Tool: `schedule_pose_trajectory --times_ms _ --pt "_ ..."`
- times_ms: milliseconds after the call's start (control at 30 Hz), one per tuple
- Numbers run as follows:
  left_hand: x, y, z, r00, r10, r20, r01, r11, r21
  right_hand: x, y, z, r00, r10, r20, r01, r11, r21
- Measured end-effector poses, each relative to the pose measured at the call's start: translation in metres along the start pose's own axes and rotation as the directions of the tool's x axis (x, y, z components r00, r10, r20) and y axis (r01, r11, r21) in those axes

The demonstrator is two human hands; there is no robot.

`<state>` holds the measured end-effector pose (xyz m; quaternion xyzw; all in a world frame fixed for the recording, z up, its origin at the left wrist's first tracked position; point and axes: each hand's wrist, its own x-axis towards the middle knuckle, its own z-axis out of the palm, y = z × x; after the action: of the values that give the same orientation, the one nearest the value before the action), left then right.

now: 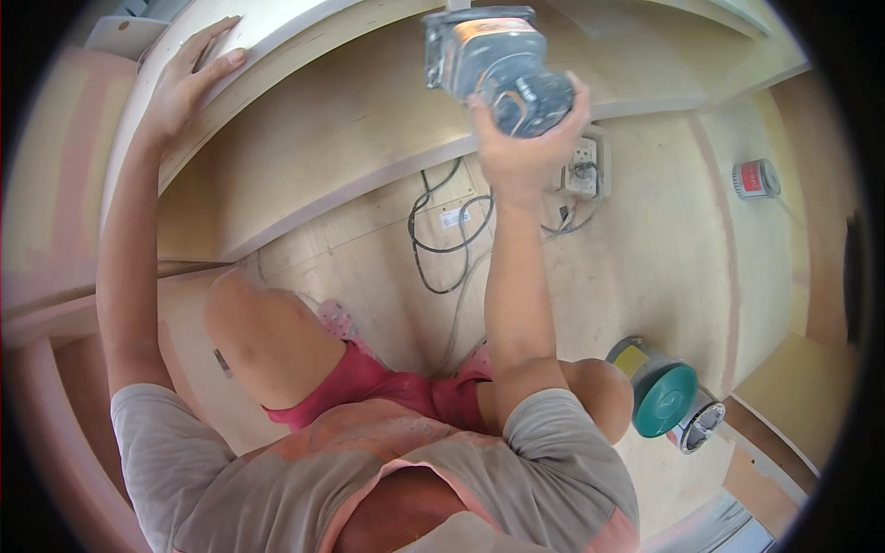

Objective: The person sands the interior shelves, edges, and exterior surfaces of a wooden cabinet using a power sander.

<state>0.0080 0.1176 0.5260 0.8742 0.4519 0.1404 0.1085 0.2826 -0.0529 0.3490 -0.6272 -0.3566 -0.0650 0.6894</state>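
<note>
My right hand (pixel 527 158) is wrapped around the rounded body of a dusty electric sander (pixel 498 64), dark blue-grey with an orange patch. The tool is raised at the front edge of a pale plywood cabinet (pixel 341 129) and looks slightly blurred. Its flat pad points up and left; whether it touches the wood I cannot tell. At the upper left, my left hand (pixel 182 88) lies on the cabinet's pale edge board (pixel 277 39), fingers stretched and thumb apart, holding nothing.
A black cable (pixel 441 249) loops over the wooden floor below the cabinet. Right of my forearm sits a white power socket box (pixel 581 168) with a plug in it. A red-labelled can (pixel 756 179), a green-lidded tub (pixel 665 402) and a stained can (pixel 703 426) stand on the right.
</note>
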Motion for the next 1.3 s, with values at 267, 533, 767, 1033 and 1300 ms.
schedule_pose_trajectory --times_ms 267,533,767,1033,1300 --pt "0.000 0.008 -0.003 1.000 -0.008 0.006 0.008 1.000 0.019 -0.106 0.078 -0.007 0.995 -0.066 0.071 0.071 0.994 -0.081" --pt "-0.005 0.000 0.006 0.999 -0.017 -0.027 0.018 0.999 0.036 -0.093 0.048 0.006 0.986 0.167 -0.001 -0.166 0.980 -0.109" --pt "0.000 0.009 0.002 1.000 0.021 -0.001 -0.021 0.998 0.065 -0.030 -0.008 0.015 0.997 0.015 -0.071 -0.021 0.996 -0.087" --pt "-0.004 0.021 -0.007 0.999 -0.047 0.007 0.046 0.998 0.041 -0.001 0.045 -0.012 0.933 0.316 0.175 -0.339 0.933 0.124" --pt "0.002 0.018 0.010 1.000 -0.015 -0.004 0.015 0.999 -0.034 -0.102 0.086 -0.011 0.958 0.254 0.136 -0.238 0.963 -0.128"
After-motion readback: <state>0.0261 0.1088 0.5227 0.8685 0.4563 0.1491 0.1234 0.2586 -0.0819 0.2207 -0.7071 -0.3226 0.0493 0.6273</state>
